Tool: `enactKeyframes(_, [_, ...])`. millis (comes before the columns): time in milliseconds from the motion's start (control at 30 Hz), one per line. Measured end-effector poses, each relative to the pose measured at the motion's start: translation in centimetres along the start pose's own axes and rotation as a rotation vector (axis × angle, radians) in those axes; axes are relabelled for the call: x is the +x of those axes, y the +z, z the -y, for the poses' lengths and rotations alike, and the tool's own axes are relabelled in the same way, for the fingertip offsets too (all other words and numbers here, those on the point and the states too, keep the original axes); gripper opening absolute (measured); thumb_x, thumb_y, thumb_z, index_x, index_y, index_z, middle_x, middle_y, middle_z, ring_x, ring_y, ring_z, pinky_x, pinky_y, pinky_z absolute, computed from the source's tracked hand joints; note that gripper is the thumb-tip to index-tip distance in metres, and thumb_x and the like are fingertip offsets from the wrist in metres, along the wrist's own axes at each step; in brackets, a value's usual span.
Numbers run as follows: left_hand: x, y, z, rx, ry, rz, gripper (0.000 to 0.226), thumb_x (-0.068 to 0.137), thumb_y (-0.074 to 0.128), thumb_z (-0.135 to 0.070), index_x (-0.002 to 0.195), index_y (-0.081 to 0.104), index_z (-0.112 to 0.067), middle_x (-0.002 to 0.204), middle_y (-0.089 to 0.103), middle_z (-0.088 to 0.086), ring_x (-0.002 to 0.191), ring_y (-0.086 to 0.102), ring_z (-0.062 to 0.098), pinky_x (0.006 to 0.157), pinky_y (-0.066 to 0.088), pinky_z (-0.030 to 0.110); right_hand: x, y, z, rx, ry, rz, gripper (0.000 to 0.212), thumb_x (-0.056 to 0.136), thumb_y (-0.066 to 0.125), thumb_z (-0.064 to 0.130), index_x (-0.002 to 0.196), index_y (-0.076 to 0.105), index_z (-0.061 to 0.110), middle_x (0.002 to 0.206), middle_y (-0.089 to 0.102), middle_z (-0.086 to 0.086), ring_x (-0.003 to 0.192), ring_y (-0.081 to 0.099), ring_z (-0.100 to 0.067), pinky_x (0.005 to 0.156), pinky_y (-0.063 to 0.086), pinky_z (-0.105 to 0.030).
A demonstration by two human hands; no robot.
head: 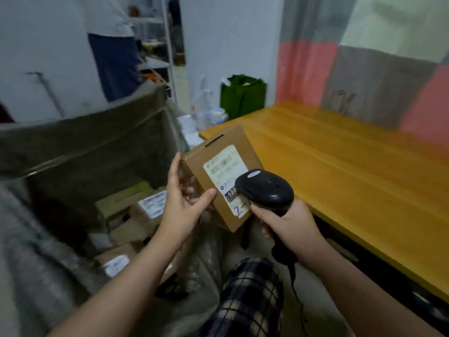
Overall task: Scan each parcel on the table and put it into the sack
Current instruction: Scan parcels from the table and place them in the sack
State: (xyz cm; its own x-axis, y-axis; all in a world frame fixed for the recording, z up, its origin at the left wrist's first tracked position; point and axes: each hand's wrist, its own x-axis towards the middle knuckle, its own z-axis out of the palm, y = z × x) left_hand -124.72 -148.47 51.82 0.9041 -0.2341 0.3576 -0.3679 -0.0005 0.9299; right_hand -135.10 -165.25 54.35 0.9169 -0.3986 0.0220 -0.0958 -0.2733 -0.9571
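Note:
A brown cardboard parcel with a white shipping label hangs in the air between the yellow table and the sack. My left hand holds its left end, thumb on the labelled face and fingers behind. My right hand grips a black barcode scanner, whose head lies close over the label's lower part. To the left and below, the large grey-green sack stands wide with several labelled cardboard parcels inside.
The yellow wooden table runs along the right, its top bare in view. A green bag and plastic containers stand on the floor behind it. A person stands at the back left by shelving. My checked trouser leg is below.

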Motion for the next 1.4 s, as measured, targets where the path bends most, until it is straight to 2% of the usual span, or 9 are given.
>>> enactKeyframes(167, [0.5, -9.9, 3.4, 0.186, -0.062, -0.245, 0.094, 0.080, 0.076, -0.013, 0.139, 0.017, -0.055, 0.142, 0.034, 0.010, 0.124, 0.049, 0.019, 0.100, 0.049, 0.040, 3.1, 7.6, -0.9, -0.032, 0.000, 0.116, 0.014, 0.081, 0.077, 0.026, 0.082, 0.068, 0.015, 0.054, 0.062, 0.006, 0.056, 0.061, -0.009, 0.059, 0.050, -0.027])
enactKeyframes(267, [1.6, -13.8, 4.5, 0.265, -0.075, -0.300, 0.095, 0.079, 0.076, -0.015, 0.146, 0.016, -0.046, 0.139, 0.025, -0.001, 0.120, 0.048, 0.017, 0.103, 0.046, 0.040, 5.5, 11.2, -1.9, -0.160, -0.037, 0.087, 0.024, 0.078, 0.079, 0.030, 0.094, 0.062, 0.026, 0.096, 0.065, 0.005, 0.093, 0.061, -0.010, 0.081, 0.046, -0.025])
enactKeyframes(433, [4.1, -15.7, 6.7, 0.310, -0.100, -0.343, 0.094, 0.075, 0.080, -0.022, 0.143, 0.016, -0.035, 0.138, 0.019, -0.005, 0.126, 0.037, 0.012, 0.108, 0.037, 0.034, 9.5, 15.3, -3.7, -0.394, 0.102, 0.230, 0.039, 0.077, 0.078, 0.040, 0.114, 0.068, 0.031, 0.162, 0.007, -0.005, 0.148, 0.005, -0.028, 0.118, 0.015, -0.042])
enactKeyframes(500, [4.8, -14.8, 7.4, 0.321, -0.098, -0.328, 0.093, 0.073, 0.081, -0.024, 0.139, 0.016, -0.035, 0.135, 0.019, -0.006, 0.127, 0.035, 0.012, 0.108, 0.036, 0.035, 10.7, 16.1, -4.3, -0.373, 0.190, 0.256, 0.027, 0.078, 0.078, 0.031, 0.103, 0.071, 0.023, 0.152, 0.034, -0.011, 0.143, 0.028, -0.029, 0.112, 0.031, -0.042])
enactKeyframes(567, [5.2, -13.5, 7.7, 0.364, -0.050, -0.309, 0.091, 0.075, 0.080, -0.020, 0.138, 0.017, -0.035, 0.133, 0.019, -0.006, 0.124, 0.035, 0.012, 0.105, 0.038, 0.036, 11.3, 15.8, -4.8, -0.414, 0.205, 0.183, 0.010, 0.080, 0.074, 0.017, 0.081, 0.064, 0.017, 0.104, 0.065, -0.009, 0.105, 0.061, -0.027, 0.087, 0.052, -0.038])
enactKeyframes(700, [7.5, -11.9, 8.4, 0.537, 0.127, -0.199, 0.084, 0.079, 0.075, -0.010, 0.130, 0.019, -0.046, 0.142, 0.018, 0.010, 0.129, 0.030, 0.019, 0.104, 0.038, 0.038, 11.8, 13.5, -4.8, -0.364, 0.188, 0.003, 0.022, 0.081, 0.070, 0.010, 0.069, 0.054, 0.020, 0.069, 0.058, 0.000, 0.069, 0.058, -0.016, 0.054, 0.041, -0.025])
enactKeyframes(1000, [13.3, -7.7, 13.2, 0.709, -0.075, 0.040, 0.079, 0.079, 0.074, -0.018, 0.137, 0.025, -0.038, 0.138, 0.024, 0.004, 0.121, 0.045, 0.023, 0.100, 0.047, 0.037, 11.6, 10.7, -4.3, -0.124, 0.110, -0.111, 0.024, 0.079, 0.072, 0.004, 0.068, 0.059, 0.020, 0.065, 0.060, 0.002, 0.062, 0.055, -0.007, 0.054, 0.042, -0.023])
enactKeyframes(1200, [14.0, -6.3, 14.0, 0.319, -0.208, -0.158, 0.086, 0.074, 0.082, -0.021, 0.138, 0.025, -0.023, 0.131, 0.030, 0.001, 0.113, 0.041, 0.011, 0.094, 0.036, 0.022, 12.2, 10.3, -4.6, 0.056, 0.132, -0.185, 0.028, 0.081, 0.070, 0.000, 0.070, 0.060, 0.023, 0.068, 0.060, -0.002, 0.063, 0.056, -0.014, 0.058, 0.044, -0.027])
enactKeyframes(1400, [13.2, -5.4, 15.8, 0.653, -0.594, -0.072, 0.081, 0.075, 0.075, -0.048, 0.131, 0.022, -0.023, 0.129, 0.038, 0.013, 0.117, 0.048, 0.034, 0.097, 0.043, 0.049, 13.2, 9.4, -6.2, -0.062, 0.081, -0.116, 0.028, 0.080, 0.074, 0.006, 0.083, 0.059, 0.030, 0.079, 0.062, 0.011, 0.077, 0.059, -0.004, 0.062, 0.044, -0.019])
